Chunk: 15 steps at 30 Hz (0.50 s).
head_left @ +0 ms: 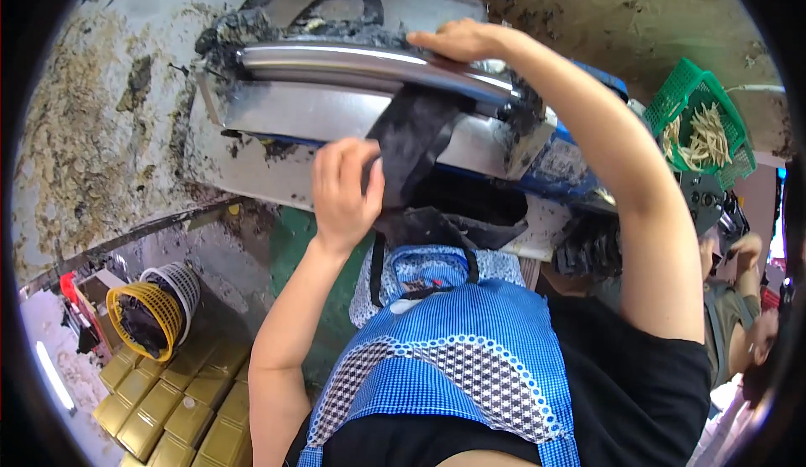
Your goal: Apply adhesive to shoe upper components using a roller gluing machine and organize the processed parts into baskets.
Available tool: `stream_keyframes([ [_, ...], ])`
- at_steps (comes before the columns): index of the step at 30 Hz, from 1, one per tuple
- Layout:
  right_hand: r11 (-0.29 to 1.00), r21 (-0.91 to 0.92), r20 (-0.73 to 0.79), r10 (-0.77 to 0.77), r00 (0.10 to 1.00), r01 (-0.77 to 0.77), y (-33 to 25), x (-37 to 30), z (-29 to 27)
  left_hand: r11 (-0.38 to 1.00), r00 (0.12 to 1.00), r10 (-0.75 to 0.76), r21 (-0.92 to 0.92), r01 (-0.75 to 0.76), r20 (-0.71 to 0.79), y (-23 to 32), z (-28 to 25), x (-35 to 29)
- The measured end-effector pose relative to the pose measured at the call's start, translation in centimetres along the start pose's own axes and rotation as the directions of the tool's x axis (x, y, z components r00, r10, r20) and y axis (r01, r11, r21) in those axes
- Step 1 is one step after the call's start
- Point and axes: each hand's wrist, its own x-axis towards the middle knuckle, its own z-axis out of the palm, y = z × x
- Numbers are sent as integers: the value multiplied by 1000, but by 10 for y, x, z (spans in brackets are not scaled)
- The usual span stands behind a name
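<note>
In front of me is a metal machine with a long shiny roller. A limp black sheet hangs from the roller's near side, over the metal plate. My left hand is at the sheet's left edge, fingers curled, with dark material between thumb and fingers. Reaching over the machine, my right hand rests at the roller's far side, fingers stretched to the left; its fingertips are partly hard to make out. Below the sheet lies an open black container or bag, close to my blue checked apron.
Black residue clings to the machine's far left. A green basket with pale strips stands at right. Yellow and white baskets stand by stacked gold tins at lower left. Another person is at far right.
</note>
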Motion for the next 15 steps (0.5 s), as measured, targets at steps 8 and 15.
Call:
stream_keyframes([
  [8,976,-219,-442,-94,892,-5,-6,-3,11,814,518,559,-311,-490,647,50,113,-96],
  [15,969,-248,-671,-176,720,6,-26,-63,-2,823,472,466,-562,79,749,27,97,-29],
])
